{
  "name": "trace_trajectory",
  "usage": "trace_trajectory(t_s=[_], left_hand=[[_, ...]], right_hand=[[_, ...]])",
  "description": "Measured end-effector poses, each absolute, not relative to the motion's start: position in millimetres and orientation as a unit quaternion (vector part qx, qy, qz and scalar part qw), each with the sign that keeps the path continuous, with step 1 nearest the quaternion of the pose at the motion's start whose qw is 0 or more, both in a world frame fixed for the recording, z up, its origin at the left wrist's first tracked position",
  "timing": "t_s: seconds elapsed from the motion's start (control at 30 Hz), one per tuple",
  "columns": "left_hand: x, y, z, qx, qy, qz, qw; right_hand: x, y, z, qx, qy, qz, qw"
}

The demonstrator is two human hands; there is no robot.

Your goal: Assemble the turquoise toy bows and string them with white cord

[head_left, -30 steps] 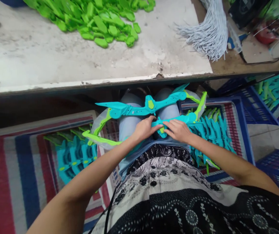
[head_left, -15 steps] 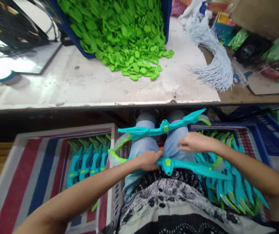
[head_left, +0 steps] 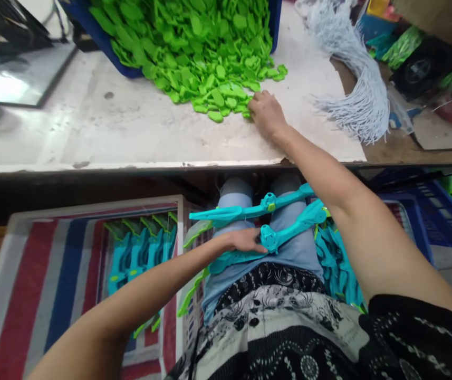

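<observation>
My left hand is closed around the middle of a teal plastic toy bow, just beside its round hub, over my lap. A second teal bow with a small green piece at its hub lies across my knees, slightly farther off. On the table, my right hand reaches the near edge of a heap of small flat green plastic pieces. Its fingertips are pinched on a green piece there, partly hidden by the fingers.
A blue bin spills the green pieces onto the white table. White strings lie at the right. A striped-lined crate with teal bows stands left of my legs; more teal bows are at the right.
My right hand has moved from above my lap up to the green pieces on the table. The bow in my left hand has turned, its right end now higher and its hub facing differently.
</observation>
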State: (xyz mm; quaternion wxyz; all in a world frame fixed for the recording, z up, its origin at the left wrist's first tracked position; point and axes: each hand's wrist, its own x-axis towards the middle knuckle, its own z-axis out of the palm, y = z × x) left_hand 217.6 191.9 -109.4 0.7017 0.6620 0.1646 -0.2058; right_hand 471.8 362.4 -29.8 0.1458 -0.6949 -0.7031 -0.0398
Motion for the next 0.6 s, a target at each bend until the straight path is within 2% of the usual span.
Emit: trace_trajectory(t_s=[0.17, 0.3, 0.47, 0.6], left_hand=[[224, 181, -107, 0.661, 0.227, -0.170, 0.694], [225, 179, -100, 0.632, 0.276, -0.141, 0.710], [231, 180, -99, 0.547, 0.252, -0.163, 0.782], [236, 178, -100, 0.534, 0.308, -0.182, 0.766]], right_hand=[[469, 301, -5, -0.688, -0.677, -0.012, 0.260], [435, 179, -5, -0.704, -0.602, 0.155, 0.344], [376, 39, -53, -0.757, -0.364, 0.428, 0.333], [348, 12, -82, -0.790, -0.288, 0.439, 0.316]])
